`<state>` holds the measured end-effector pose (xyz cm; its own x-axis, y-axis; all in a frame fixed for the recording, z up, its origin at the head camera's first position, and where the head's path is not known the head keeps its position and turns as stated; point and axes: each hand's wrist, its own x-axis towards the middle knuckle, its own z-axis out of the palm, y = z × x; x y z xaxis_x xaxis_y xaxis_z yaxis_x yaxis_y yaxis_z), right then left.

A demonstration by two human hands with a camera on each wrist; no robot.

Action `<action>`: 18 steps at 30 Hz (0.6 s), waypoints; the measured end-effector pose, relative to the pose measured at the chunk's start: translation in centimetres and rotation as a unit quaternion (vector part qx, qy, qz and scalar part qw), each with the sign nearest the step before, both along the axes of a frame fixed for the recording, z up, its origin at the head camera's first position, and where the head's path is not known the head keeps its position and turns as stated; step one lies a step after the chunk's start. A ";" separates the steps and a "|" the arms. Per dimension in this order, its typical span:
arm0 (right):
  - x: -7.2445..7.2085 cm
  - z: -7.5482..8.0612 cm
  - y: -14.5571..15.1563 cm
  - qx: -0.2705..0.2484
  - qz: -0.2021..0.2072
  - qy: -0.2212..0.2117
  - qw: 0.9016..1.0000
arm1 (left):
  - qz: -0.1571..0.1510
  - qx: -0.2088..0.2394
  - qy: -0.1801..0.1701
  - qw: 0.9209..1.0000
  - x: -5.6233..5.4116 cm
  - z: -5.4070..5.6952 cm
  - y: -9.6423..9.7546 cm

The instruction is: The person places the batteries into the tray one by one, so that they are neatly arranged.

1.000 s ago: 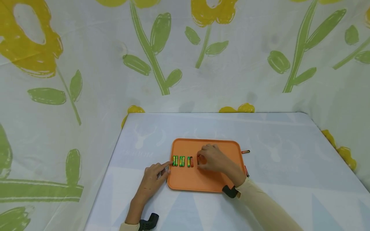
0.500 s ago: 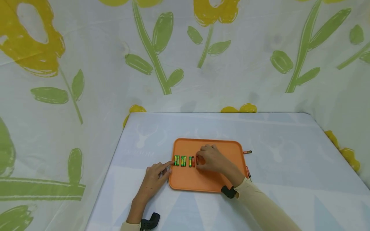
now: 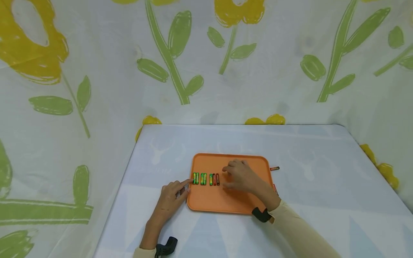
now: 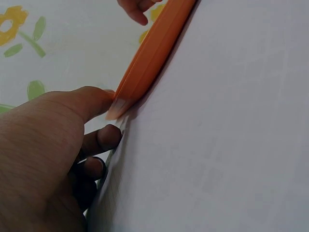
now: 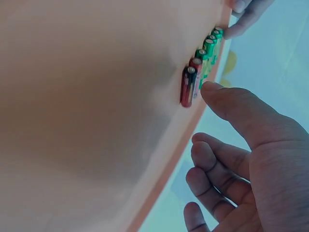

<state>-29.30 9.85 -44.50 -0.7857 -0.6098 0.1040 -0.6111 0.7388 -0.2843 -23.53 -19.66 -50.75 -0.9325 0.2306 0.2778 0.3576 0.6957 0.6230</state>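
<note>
An orange tray (image 3: 209, 200) lies on the table with a row of small batteries across it. At its left are two pairs of green batteries (image 3: 203, 179). Further right, one green battery (image 3: 211, 179) lies beside two red batteries (image 3: 214, 179). The rightmost red battery (image 5: 187, 89) has a dark end in the right wrist view. My right hand (image 3: 241, 176) hovers over the tray just right of this group, fingers spread and holding nothing. My left hand (image 3: 172, 200) touches the tray's left edge with extended fingers; its other fingers are loosely bent.
Off the tray's right side, a loose red battery (image 3: 274, 168) lies on the table (image 3: 322, 179). Another red battery (image 3: 275, 189) sits lower along that edge, partly hidden by the right forearm. A flower-printed cloth (image 3: 258, 82) hangs behind the table.
The right hand moved the red battery left until it lay beside the other red one, then let go and drew back to the right. The left hand stayed at the tray edge.
</note>
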 end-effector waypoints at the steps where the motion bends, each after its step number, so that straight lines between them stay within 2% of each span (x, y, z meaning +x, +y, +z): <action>1: 0.2 0.1 0.3 0.000 -0.001 0.006 1.000 | -0.001 -0.001 0.000 1.000 0.0 0.0 0.0; 7: 1.3 0.1 2.6 -0.002 -0.010 0.027 1.000 | -0.002 -0.001 0.001 1.000 -0.1 0.0 0.0; 15: 2.1 0.5 5.9 -0.015 -0.035 0.030 0.999 | 0.006 0.005 -0.016 1.000 0.0 -0.2 -0.1; 18: 2.4 0.5 7.2 -0.018 -0.052 0.031 0.998 | 0.003 0.004 -0.012 1.000 -0.1 -0.2 0.0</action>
